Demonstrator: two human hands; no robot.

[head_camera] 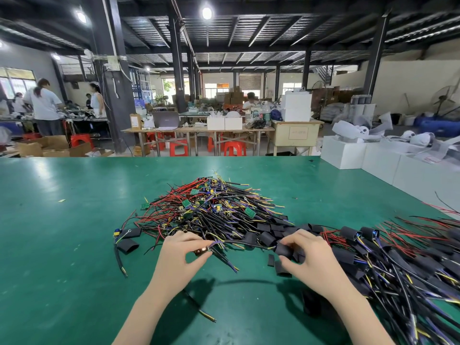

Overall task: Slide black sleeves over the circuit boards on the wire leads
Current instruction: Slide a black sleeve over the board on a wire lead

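The left hand (184, 250) pinches a small circuit board (202, 250) between thumb and fingertips, closed tight on it, with its purple, yellow and black leads (224, 257) trailing toward the right over the green desk (62, 232). The right hand (305, 255) is closed around 1 black sleeve (283, 250), drawn from the loose sleeves (266, 236) lying just beside it (the sleeve's mouth is hidden by the fingers, so its orientation cannot be told).

The leads still run back under the unsleeved pile (211, 207), so a pull could drag neighbouring harnesses along or knot them. The splayed wire ends may catch on the sleeve's rim if they are not gathered first, and a flattened sleeve could snag on the board's corners or components. The finished pile (398, 257) lies touching the right wrist, so a sweep of that arm could mix done leads with undone ones.
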